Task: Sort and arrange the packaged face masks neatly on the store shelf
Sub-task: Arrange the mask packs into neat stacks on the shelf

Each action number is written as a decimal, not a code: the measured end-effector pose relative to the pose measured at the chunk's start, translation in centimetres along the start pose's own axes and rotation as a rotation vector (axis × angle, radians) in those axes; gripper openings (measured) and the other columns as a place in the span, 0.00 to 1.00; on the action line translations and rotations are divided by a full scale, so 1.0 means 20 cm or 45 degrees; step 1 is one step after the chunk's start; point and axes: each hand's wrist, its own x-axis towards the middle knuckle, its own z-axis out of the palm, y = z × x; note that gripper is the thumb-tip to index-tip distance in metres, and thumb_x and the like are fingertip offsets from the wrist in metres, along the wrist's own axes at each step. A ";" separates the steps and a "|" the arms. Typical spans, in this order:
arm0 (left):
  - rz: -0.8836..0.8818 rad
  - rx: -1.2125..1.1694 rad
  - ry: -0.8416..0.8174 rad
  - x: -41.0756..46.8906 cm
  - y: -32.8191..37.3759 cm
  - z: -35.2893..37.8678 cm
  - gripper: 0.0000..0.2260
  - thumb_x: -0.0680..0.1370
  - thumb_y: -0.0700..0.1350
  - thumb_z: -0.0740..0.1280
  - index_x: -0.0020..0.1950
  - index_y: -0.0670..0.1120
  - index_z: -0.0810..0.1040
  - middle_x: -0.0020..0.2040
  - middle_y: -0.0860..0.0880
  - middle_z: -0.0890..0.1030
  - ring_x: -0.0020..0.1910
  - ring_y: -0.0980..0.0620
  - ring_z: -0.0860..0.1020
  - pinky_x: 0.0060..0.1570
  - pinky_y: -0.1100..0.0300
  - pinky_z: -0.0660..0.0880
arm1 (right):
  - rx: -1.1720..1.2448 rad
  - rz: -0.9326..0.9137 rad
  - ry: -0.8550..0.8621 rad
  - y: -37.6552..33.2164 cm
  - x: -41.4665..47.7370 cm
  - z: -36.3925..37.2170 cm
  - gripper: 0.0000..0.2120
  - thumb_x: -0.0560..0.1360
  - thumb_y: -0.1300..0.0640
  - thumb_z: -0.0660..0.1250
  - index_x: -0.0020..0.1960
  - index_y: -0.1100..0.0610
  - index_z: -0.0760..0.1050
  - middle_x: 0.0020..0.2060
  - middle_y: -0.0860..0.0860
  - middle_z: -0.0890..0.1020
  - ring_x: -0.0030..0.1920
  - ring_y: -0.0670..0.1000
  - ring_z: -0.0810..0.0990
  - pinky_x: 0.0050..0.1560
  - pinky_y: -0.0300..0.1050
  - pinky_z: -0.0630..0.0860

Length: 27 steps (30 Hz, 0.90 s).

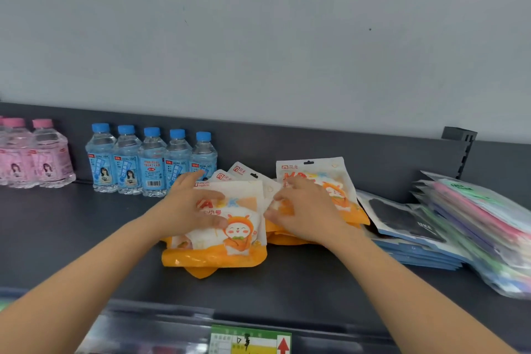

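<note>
Dark grey shelf (86, 238) w/ the orange-and-white mask pkts in the middle, split into two heaps. Front pile (230, 247) lies flat near the shelf's front edge, rabbit mascot face-up; an orange corner of a lower pkt pokes out underneath. A few more pkts (244, 172) fan out behind it, tilted, tops pointing to the back panel. Right pile (342, 192) sits just beside, slightly further back, top pkt also face-up.

L hand (189, 207): palm down on the top pkt of the front pile, fingers spread and mostly straight, thumb (219, 223) laid on the printed face. Not wrapped round anything, just pressing flat on the upper left part of the pkt.

R hand (304, 210): over the right pile, fingers bent; fingertips (273, 213) curl in on white packaging at the pile's left edge, right where the two heaps meet. Looks like a pinch on that edge; can't tell which single pkt it has.

Elsewhere: blue-cap bottles (152, 164) in a row at the back left, touching the fanned pkts' side; pink-cap bottles (43, 158) further left. To the right, blue-edged black-mask pkts (402, 221) stacked, then a tall stack of pastel clear bags (482, 218). Green/yellow price tag (250, 340) on the front rail.
</note>
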 end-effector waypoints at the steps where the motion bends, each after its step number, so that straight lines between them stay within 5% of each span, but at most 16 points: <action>1: -0.013 0.044 0.011 0.00 -0.01 0.00 0.26 0.70 0.64 0.70 0.67 0.63 0.72 0.80 0.51 0.45 0.78 0.45 0.43 0.74 0.41 0.49 | -0.034 -0.017 -0.048 -0.01 0.00 0.00 0.22 0.75 0.35 0.60 0.63 0.44 0.78 0.72 0.50 0.67 0.74 0.52 0.61 0.73 0.54 0.55; 7: 0.045 -0.069 -0.046 -0.05 -0.02 0.00 0.15 0.80 0.53 0.62 0.67 0.64 0.71 0.79 0.53 0.48 0.78 0.46 0.52 0.75 0.46 0.56 | -0.118 0.018 -0.211 -0.09 0.01 0.02 0.30 0.72 0.26 0.54 0.61 0.42 0.79 0.80 0.53 0.52 0.79 0.55 0.41 0.75 0.61 0.42; 11: -0.142 -0.324 -0.051 -0.07 -0.07 -0.04 0.32 0.76 0.53 0.69 0.76 0.58 0.58 0.79 0.52 0.45 0.77 0.46 0.54 0.72 0.52 0.59 | -0.167 0.082 -0.240 -0.10 0.04 0.04 0.35 0.74 0.26 0.50 0.73 0.44 0.68 0.80 0.54 0.48 0.79 0.57 0.37 0.74 0.64 0.39; 13: -0.319 -0.279 0.013 -0.06 -0.10 -0.04 0.43 0.72 0.59 0.72 0.79 0.50 0.53 0.79 0.47 0.52 0.76 0.44 0.59 0.71 0.47 0.62 | -0.180 0.101 -0.236 -0.12 0.03 0.04 0.33 0.75 0.27 0.49 0.71 0.43 0.69 0.80 0.54 0.50 0.78 0.58 0.37 0.73 0.65 0.36; 16: -0.324 -0.507 -0.062 -0.05 -0.12 -0.01 0.31 0.72 0.59 0.71 0.71 0.50 0.66 0.66 0.49 0.76 0.60 0.50 0.77 0.59 0.50 0.77 | -0.053 0.105 -0.200 -0.16 0.03 0.02 0.27 0.77 0.31 0.50 0.60 0.46 0.75 0.77 0.51 0.61 0.79 0.56 0.41 0.73 0.65 0.33; 18: -0.294 -0.699 -0.073 -0.05 -0.10 0.00 0.23 0.74 0.55 0.70 0.66 0.53 0.70 0.62 0.50 0.79 0.53 0.52 0.80 0.50 0.55 0.80 | 0.122 0.104 -0.143 -0.19 0.05 0.01 0.23 0.80 0.36 0.52 0.63 0.50 0.73 0.74 0.49 0.67 0.79 0.53 0.49 0.76 0.62 0.37; 20: -0.252 -0.860 -0.042 -0.06 -0.06 0.00 0.19 0.76 0.52 0.68 0.66 0.54 0.69 0.62 0.49 0.78 0.47 0.55 0.80 0.41 0.61 0.79 | 0.417 0.111 -0.045 -0.21 0.07 0.00 0.21 0.81 0.44 0.58 0.71 0.50 0.68 0.71 0.49 0.72 0.75 0.52 0.64 0.76 0.58 0.56; 22: -0.235 -0.923 -0.012 -0.05 -0.04 0.01 0.22 0.78 0.51 0.66 0.71 0.54 0.65 0.61 0.51 0.77 0.41 0.57 0.78 0.35 0.65 0.76 | 0.854 0.165 0.054 -0.23 0.09 -0.02 0.19 0.80 0.54 0.64 0.70 0.51 0.68 0.64 0.48 0.78 0.63 0.51 0.77 0.59 0.50 0.77; 24: -0.198 -0.988 0.030 -0.04 -0.01 0.01 0.22 0.78 0.51 0.66 0.71 0.56 0.64 0.56 0.55 0.77 0.44 0.59 0.77 0.40 0.63 0.77 | 1.147 0.239 0.176 -0.24 0.11 -0.04 0.19 0.78 0.61 0.66 0.67 0.51 0.70 0.58 0.48 0.81 0.56 0.50 0.81 0.51 0.48 0.82; 27: -0.099 -1.181 0.031 -0.04 0.00 -0.03 0.29 0.69 0.57 0.75 0.66 0.54 0.68 0.56 0.53 0.82 0.54 0.52 0.81 0.57 0.51 0.77 | 1.359 0.254 0.413 -0.23 0.13 -0.05 0.14 0.76 0.63 0.68 0.60 0.50 0.77 0.51 0.46 0.84 0.52 0.48 0.83 0.52 0.51 0.82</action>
